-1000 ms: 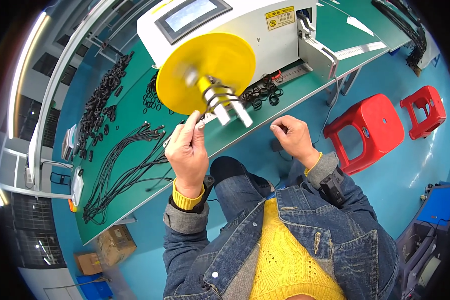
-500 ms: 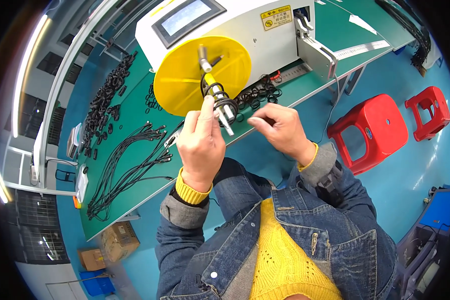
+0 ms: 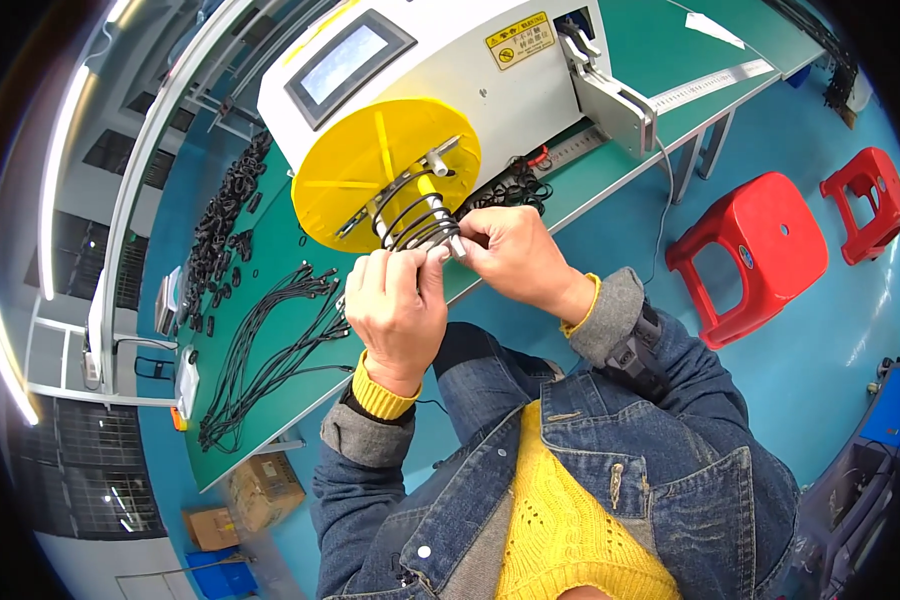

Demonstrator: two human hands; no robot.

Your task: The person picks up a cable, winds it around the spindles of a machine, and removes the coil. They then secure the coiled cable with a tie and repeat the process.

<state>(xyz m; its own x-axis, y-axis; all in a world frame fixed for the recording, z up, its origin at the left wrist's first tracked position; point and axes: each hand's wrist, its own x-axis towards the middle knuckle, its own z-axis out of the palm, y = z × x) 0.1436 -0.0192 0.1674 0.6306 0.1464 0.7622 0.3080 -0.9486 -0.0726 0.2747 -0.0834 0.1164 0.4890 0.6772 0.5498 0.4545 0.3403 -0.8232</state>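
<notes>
A yellow winding disc (image 3: 320,190) with metal pegs is mounted on the front of a white machine (image 3: 440,80). Several loops of black cable (image 3: 410,222) are wound around the pegs. My left hand (image 3: 395,315) is closed at the near end of the coil, thumb against fingers on the cable. From the right, my right hand (image 3: 520,258) pinches at the coil's right side, beside a peg tip. The fingertips of both hands nearly meet, and they partly hide the cable's end.
Long black cables (image 3: 260,350) lie on the green table (image 3: 315,385), left of my hands. Farther back is a heap of black coiled pieces (image 3: 220,200). Black rings (image 3: 520,190) lie by the machine. Red stools (image 3: 760,260) stand on the floor at right.
My right hand has moved left onto the coil, and my left hand has shifted slightly down. The disc and pegs have turned. The loops now spread wider around the pegs.
</notes>
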